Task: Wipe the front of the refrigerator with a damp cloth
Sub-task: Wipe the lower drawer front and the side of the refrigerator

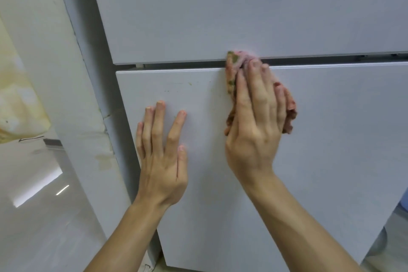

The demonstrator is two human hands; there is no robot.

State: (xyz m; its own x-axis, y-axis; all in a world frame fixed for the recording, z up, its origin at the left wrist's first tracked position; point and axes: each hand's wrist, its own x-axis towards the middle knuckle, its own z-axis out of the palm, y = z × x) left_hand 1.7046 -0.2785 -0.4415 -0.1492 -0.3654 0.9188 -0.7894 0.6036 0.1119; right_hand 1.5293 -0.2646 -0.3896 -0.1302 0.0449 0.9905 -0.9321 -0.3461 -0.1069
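Note:
The refrigerator front fills the view, pale grey, with an upper door (220,11) and a lower door (320,139) split by a dark gap. My right hand (256,117) lies flat with straight fingers on a pink and green cloth (231,73), pressing it against the top edge of the lower door at the gap. Most of the cloth is hidden under the hand; its edges stick out left and right. My left hand (161,150) rests flat on the lower door, fingers spread, to the left of the cloth. A few small specks (189,83) mark the door above it.
A white wall (72,95) with stains stands left of the refrigerator. A glossy pale floor (37,205) lies at the lower left. A yellowish stained object (17,104) hangs at the far left edge.

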